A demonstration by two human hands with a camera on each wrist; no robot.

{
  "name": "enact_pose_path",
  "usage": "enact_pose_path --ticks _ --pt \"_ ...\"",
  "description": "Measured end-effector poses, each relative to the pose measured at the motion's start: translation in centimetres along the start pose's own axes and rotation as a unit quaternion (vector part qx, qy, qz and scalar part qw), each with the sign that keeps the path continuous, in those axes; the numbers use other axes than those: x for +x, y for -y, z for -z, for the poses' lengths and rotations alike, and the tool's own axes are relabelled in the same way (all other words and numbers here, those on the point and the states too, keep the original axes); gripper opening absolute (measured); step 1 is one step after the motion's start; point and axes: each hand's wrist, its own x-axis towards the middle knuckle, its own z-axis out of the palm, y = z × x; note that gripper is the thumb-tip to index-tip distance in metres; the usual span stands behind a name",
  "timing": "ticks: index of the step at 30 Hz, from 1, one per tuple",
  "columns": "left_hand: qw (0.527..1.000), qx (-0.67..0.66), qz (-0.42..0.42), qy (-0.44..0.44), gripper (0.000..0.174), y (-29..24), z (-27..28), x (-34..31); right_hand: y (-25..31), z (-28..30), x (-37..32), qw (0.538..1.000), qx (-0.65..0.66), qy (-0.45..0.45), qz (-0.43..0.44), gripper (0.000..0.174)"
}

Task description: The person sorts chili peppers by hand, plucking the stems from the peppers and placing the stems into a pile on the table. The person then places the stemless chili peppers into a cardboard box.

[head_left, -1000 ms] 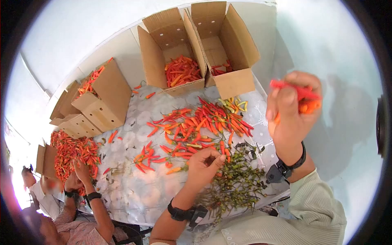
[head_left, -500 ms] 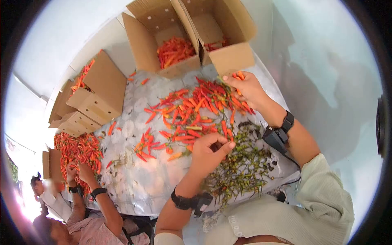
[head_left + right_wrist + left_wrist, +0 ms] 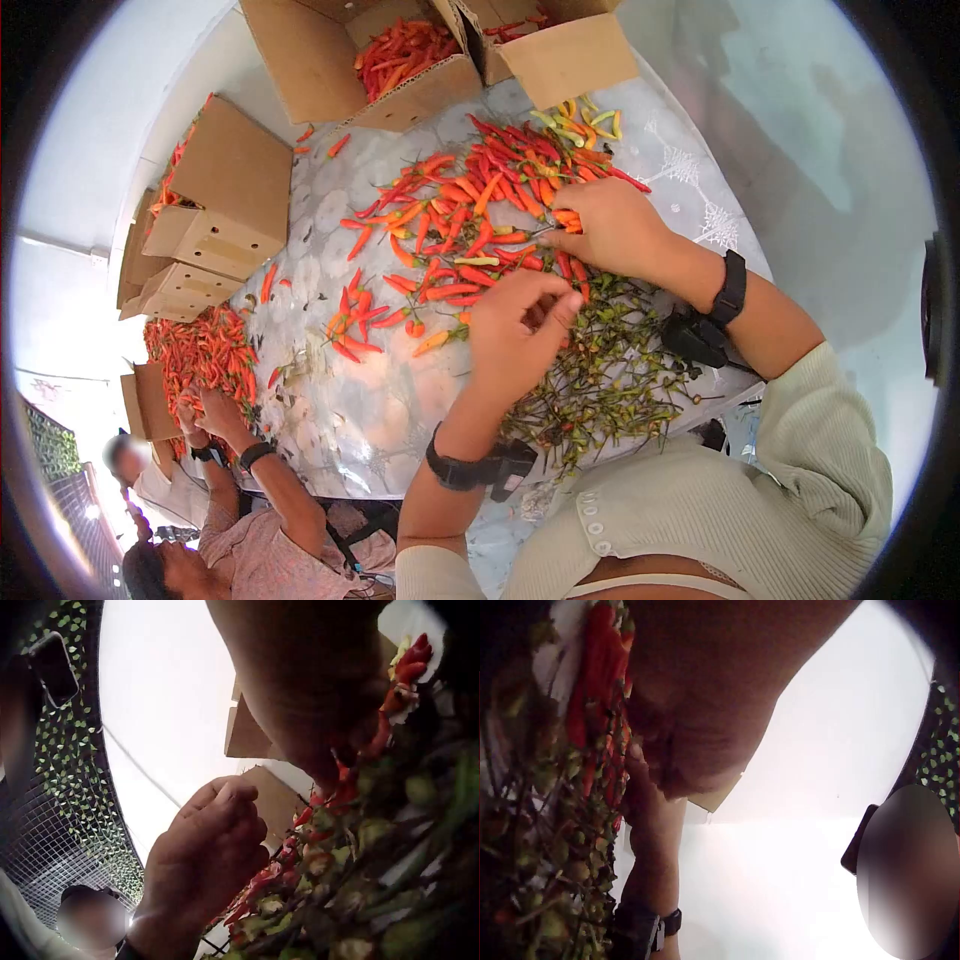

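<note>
In the head view, my right hand point(image 3: 615, 232) reaches over the near right part of a pile of red and orange chili peppers point(image 3: 490, 185). Its fingers hold orange chili peppers point(image 3: 567, 218) against the palm. My left hand point(image 3: 515, 335) hovers just left of a heap of green chili stems point(image 3: 600, 390), its fingers loosely curled and the thumb near the index finger. Nothing shows in it. The right wrist view shows the left hand point(image 3: 214, 855) beside the stems. In the left wrist view, the right hand point(image 3: 649, 802) is partly hidden behind the left.
Cardboard boxes with chili peppers stand at the back point(image 3: 420, 95) and left point(image 3: 230, 185) of the table point(image 3: 330, 440). A few yellow chili peppers point(image 3: 590, 120) lie at the back right. At the left, another person's hands point(image 3: 215, 415) work at a large chili pile point(image 3: 200, 355).
My right hand has come down from the raised right side to the chili pile. The red chili pepper seen in it no longer shows. My left hand has stayed near the stems.
</note>
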Motion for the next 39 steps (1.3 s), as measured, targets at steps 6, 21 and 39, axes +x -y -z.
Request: enact_pose_path --ticks 6,21,39 --pt "0.995 -0.008 0.054 -0.082 0.014 1.0 0.9 0.6 1.1 0.6 -0.2 0.992 -0.031 0.117 -0.029 0.038" --pt "0.988 -0.076 0.035 -0.127 0.023 1.0 1.5 0.8 2.1 -1.3 -1.1 0.964 0.242 -0.076 0.079 0.024" --pt "0.936 -0.237 0.076 -0.249 0.016 0.7 2.6 0.9 2.1 -0.7 -0.9 0.904 0.411 -0.087 -0.08 0.032"
